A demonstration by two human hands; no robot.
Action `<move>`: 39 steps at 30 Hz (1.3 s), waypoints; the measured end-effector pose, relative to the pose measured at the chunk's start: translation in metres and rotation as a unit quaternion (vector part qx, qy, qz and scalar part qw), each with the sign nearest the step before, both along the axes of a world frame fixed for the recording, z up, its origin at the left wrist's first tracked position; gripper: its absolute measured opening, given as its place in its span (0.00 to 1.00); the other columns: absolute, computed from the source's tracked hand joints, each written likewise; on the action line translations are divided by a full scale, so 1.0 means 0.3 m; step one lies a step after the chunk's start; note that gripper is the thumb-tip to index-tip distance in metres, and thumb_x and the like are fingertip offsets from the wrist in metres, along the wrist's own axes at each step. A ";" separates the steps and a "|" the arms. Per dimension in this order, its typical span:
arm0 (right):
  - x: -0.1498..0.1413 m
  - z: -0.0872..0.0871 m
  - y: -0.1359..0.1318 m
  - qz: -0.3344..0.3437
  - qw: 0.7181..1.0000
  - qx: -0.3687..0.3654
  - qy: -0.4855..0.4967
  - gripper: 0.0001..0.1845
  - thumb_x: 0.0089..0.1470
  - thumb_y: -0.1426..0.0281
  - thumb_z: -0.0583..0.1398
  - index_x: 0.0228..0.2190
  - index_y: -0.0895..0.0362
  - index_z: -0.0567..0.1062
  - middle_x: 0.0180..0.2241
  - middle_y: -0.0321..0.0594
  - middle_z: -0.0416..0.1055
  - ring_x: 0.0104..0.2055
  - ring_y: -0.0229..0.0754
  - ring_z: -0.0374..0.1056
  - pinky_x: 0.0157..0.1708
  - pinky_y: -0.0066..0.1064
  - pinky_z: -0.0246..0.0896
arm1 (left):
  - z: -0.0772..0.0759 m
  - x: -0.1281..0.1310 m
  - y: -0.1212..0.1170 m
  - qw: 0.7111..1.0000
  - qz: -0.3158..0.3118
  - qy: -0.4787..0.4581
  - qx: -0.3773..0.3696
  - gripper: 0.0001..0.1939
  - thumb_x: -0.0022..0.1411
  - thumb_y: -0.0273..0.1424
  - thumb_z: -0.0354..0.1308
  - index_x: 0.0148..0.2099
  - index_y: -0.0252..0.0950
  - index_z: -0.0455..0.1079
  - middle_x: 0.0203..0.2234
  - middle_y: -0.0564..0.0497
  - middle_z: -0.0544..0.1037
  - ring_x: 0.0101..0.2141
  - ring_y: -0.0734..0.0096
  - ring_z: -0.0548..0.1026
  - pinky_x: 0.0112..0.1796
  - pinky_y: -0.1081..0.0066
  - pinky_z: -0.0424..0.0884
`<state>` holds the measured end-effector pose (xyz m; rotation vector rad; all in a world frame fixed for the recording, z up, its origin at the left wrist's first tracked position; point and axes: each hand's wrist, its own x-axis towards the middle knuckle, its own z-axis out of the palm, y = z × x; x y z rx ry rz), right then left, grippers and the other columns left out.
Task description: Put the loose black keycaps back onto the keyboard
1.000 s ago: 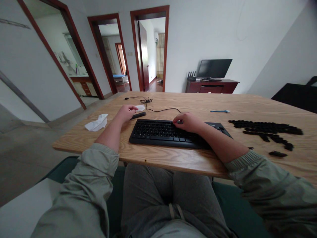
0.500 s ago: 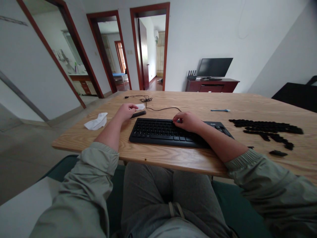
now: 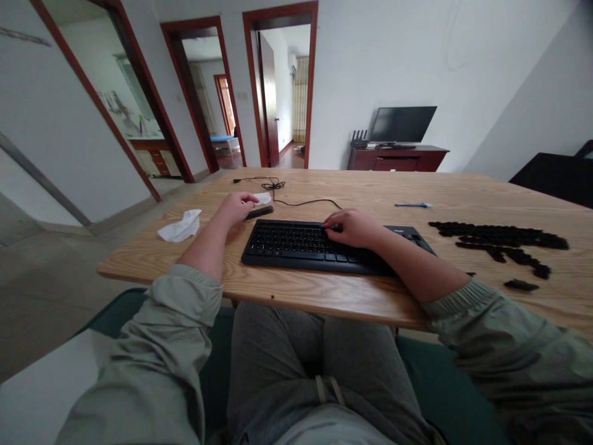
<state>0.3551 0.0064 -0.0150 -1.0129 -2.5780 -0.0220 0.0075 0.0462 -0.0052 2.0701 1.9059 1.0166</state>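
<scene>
In front of me lies a black keyboard [image 3: 296, 244], its near edge facing me, with small light spots showing across its key area. My right hand [image 3: 349, 226] is over its upper middle, thumb and fingertips pinched at the back rows. What sits between those fingertips is too small to make out. To the left, my left hand [image 3: 238, 207] rests on the table, fingers loosely extended and nothing visible in them. Its fingertips are beside a piece of white tissue [image 3: 263, 198] and a short black bar-like object [image 3: 259, 212].
Rows of small black pieces, apparently keycaps [image 3: 500, 233], lie at the right. A blue-handled brush [image 3: 412, 205] sits behind the keyboard, and its cable [image 3: 306, 204] runs back to a bundle. Crumpled tissue [image 3: 180, 226] lies near the left edge of the wooden table [image 3: 296, 290].
The view shifts slightly. My right hand stays pinched at almost the same spot on the keyboard, with only tiny finger movement. The left hand and the objects keep their places.
</scene>
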 end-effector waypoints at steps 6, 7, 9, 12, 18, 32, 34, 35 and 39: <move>0.010 -0.011 -0.006 0.003 1.000 0.017 0.013 0.18 0.54 0.69 0.58 0.44 0.57 0.83 0.43 0.45 0.80 0.45 0.49 0.75 0.49 0.38 0.67 | 0.005 0.004 -0.007 1.000 -0.006 -0.006 0.001 0.17 0.57 0.30 0.53 0.43 0.34 0.81 0.29 0.48 0.79 0.28 0.66 0.71 0.31 0.69 0.64; 0.010 -0.012 -0.006 0.009 1.000 0.019 0.012 0.19 0.54 0.69 0.58 0.45 0.58 0.82 0.44 0.45 0.80 0.45 0.49 0.75 0.50 0.38 0.67 | 0.005 0.004 -0.007 1.000 -0.006 -0.007 -0.001 0.18 0.56 0.31 0.53 0.43 0.34 0.81 0.28 0.48 0.79 0.27 0.66 0.71 0.30 0.69 0.64; 0.009 -0.014 -0.004 0.016 1.000 0.024 0.011 0.19 0.55 0.70 0.57 0.45 0.58 0.82 0.44 0.46 0.80 0.46 0.49 0.75 0.50 0.38 0.67 | 0.004 0.001 -0.006 1.000 -0.007 -0.004 0.001 0.18 0.56 0.31 0.53 0.44 0.34 0.80 0.28 0.48 0.79 0.26 0.67 0.70 0.30 0.69 0.64; 0.003 -0.018 0.002 0.015 0.999 0.031 0.007 0.19 0.55 0.70 0.57 0.44 0.59 0.83 0.44 0.46 0.80 0.46 0.48 0.75 0.51 0.37 0.66 | 0.004 -0.001 -0.004 1.000 -0.010 0.004 0.006 0.17 0.56 0.30 0.53 0.43 0.33 0.81 0.29 0.49 0.80 0.27 0.67 0.71 0.31 0.69 0.64; 0.007 -0.029 0.013 0.017 0.999 0.033 0.000 0.18 0.54 0.70 0.58 0.42 0.58 0.83 0.44 0.46 0.80 0.47 0.49 0.75 0.53 0.39 0.65 | 0.006 0.004 -0.006 1.000 -0.018 0.003 0.006 0.17 0.56 0.29 0.54 0.43 0.33 0.81 0.30 0.48 0.80 0.29 0.65 0.72 0.33 0.69 0.65; 0.008 -0.028 0.012 0.016 1.000 0.007 0.002 0.18 0.55 0.73 0.55 0.40 0.56 0.84 0.46 0.44 0.79 0.49 0.47 0.74 0.55 0.39 0.64 | -0.030 0.006 0.018 0.999 -0.051 -0.011 -0.003 0.13 0.54 0.36 0.61 0.38 0.37 0.82 0.35 0.47 0.84 0.37 0.59 0.77 0.41 0.67 0.70; 0.006 -0.024 0.005 0.012 1.000 0.006 -0.006 0.18 0.55 0.73 0.54 0.39 0.57 0.84 0.47 0.44 0.79 0.49 0.47 0.74 0.55 0.39 0.64 | -0.030 0.007 0.019 0.999 -0.053 -0.011 -0.005 0.13 0.54 0.36 0.61 0.39 0.37 0.82 0.35 0.46 0.83 0.37 0.59 0.77 0.42 0.66 0.70; 0.005 -0.022 -0.001 0.008 1.000 0.006 -0.005 0.19 0.56 0.73 0.54 0.40 0.57 0.84 0.47 0.44 0.79 0.49 0.48 0.74 0.56 0.40 0.64 | -0.029 0.007 0.019 0.998 -0.053 -0.012 -0.005 0.13 0.54 0.35 0.61 0.39 0.36 0.82 0.35 0.45 0.83 0.37 0.59 0.77 0.42 0.65 0.70; 0.005 -0.010 -0.028 -0.025 0.999 -0.008 0.039 0.22 0.56 0.71 0.55 0.49 0.58 0.80 0.50 0.45 0.78 0.53 0.50 0.72 0.56 0.41 0.64 | -0.019 0.008 0.015 0.999 -0.049 -0.020 -0.004 0.14 0.54 0.32 0.58 0.39 0.34 0.82 0.32 0.45 0.83 0.34 0.60 0.77 0.41 0.65 0.70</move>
